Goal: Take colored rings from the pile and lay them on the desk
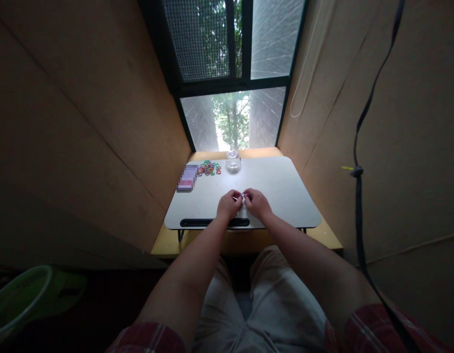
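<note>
Bare forearms [192, 274] stretch over the counter [286, 196]: colourful rings [211, 169] left of the jar [233, 163]; nearer than it, left hand [229, 205] and right hand [258, 204], both curled, pinch a tiny pale thing [243, 195] between them, equally close, long axis unclear.

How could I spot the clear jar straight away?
Find the window, then the white tabletop below it. Near that tabletop's far edge, beyond the left hand, stands the jar. Unlike the colourful pile to its left, it is see-through.
</note>
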Motion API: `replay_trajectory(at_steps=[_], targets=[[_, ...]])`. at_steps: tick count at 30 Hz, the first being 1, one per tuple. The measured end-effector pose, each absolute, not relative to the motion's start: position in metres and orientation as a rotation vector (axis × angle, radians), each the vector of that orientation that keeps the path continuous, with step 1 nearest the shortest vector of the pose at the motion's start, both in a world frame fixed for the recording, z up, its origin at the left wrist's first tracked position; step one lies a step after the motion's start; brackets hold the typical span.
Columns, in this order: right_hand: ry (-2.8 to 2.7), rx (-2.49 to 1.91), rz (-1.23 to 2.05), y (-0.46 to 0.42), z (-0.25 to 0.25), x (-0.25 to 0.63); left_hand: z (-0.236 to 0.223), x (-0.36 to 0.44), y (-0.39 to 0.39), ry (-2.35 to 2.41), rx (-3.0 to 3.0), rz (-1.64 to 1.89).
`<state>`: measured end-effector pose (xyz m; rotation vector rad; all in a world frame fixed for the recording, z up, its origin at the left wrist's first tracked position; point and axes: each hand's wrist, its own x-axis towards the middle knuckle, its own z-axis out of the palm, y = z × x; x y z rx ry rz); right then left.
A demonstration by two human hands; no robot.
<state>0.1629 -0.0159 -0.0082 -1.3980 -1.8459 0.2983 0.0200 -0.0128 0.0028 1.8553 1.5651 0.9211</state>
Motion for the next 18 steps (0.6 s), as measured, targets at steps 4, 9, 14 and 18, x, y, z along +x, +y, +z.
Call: replay_trajectory(at_steps=[4,9,14,18], targets=[[-1.867,-1.404,0.289,-0.0157,-0.0086,0.1629,0.0043,0.0206,-0.0135,1.576,1.859,0.904],[-1.883,-1.393,0.236,-0.0134,-0.012,0.1631,0.0045,0.0216,-0.0133,1.578,1.872,0.912],[-1.877,-1.385,0.215,-0.0121,-0.0136,0.1634,0.0042,0.0216,-0.0124,1.568,1.882,0.935],[-1.879,-1.405,0.217,-0.0127,-0.0127,0.1631,0.0032,0.0211,-0.0113,1.558,1.892,0.96]])
